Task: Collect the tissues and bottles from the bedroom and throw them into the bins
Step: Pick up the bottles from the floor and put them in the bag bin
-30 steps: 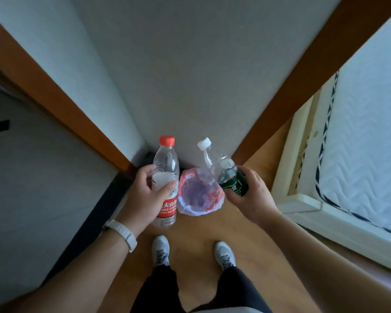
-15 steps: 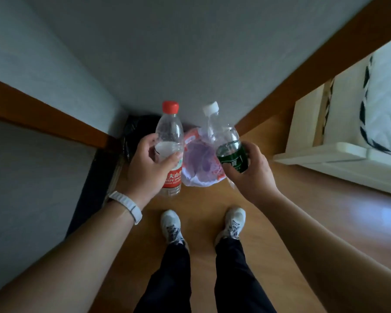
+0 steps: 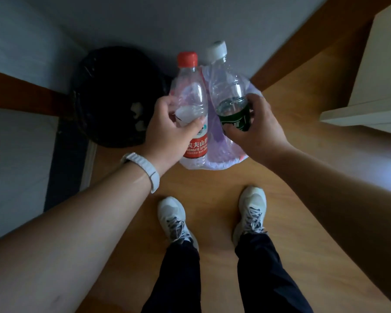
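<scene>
Both bottles have come closer over the bins since a second ago. Biggest first: black bin (image 3: 113,96) sits left of the purple-lined bin (image 3: 221,152) on the floor. Left hand (image 3: 167,134), fingers wrapped around the red-cap bottle (image 3: 191,105); right hand (image 3: 255,127) grips the green-label bottle (image 3: 229,93), both above the purple-lined bin.
</scene>
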`<state>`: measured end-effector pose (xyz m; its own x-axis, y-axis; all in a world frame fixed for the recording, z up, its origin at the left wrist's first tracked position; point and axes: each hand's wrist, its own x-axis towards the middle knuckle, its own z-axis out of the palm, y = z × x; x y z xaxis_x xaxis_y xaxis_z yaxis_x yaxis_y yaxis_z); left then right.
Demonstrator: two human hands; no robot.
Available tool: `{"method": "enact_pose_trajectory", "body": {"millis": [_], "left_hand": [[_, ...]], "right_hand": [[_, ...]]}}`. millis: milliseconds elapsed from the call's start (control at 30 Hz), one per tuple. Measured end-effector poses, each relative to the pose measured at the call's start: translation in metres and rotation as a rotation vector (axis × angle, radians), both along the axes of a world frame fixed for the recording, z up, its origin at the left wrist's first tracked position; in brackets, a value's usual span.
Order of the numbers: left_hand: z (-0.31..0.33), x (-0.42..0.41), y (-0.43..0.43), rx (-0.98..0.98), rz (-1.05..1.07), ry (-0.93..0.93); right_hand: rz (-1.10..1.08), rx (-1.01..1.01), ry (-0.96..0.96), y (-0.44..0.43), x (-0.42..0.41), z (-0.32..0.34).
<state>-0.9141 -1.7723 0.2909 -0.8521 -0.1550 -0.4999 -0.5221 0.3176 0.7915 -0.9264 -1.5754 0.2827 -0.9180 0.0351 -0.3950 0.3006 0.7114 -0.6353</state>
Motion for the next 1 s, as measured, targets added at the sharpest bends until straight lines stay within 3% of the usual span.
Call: {"method": "enact_pose_trajectory", "body": {"millis": [233, 400, 500, 633, 833, 1000], "left_hand": [[-0.104, -0.021, 0.019, -0.005, -0.023, -0.008], [-0.117, -0.001, 0.028, 0.016, 0.013, -0.006], [-0.095, 0.016, 0.028, -0.009, -0.020, 0.019], [-0.045, 0.031, 0.014, -0.196, -0.291, 0.162], [0.049, 0.015, -0.010, -0.523, -0.600, 0.350], [0.127, 0.010, -0.026, -0.682, -0.687, 0.339]], "right_hand": [[0.006, -0.022, -0.032, 0.012, -0.005, -0.095], [0.053, 0.006, -0.036, 0.020, 0.002, -0.111], [0.113, 0.015, -0.037, 0.022, 0.008, -0.094], [0.235, 0.100, 0.021, 0.026, 0.010, -0.048], [0.428, 0.251, 0.125, 0.028, 0.003, 0.055], [0.519, 0.362, 0.155, 0.022, 0.005, 0.148]]}}
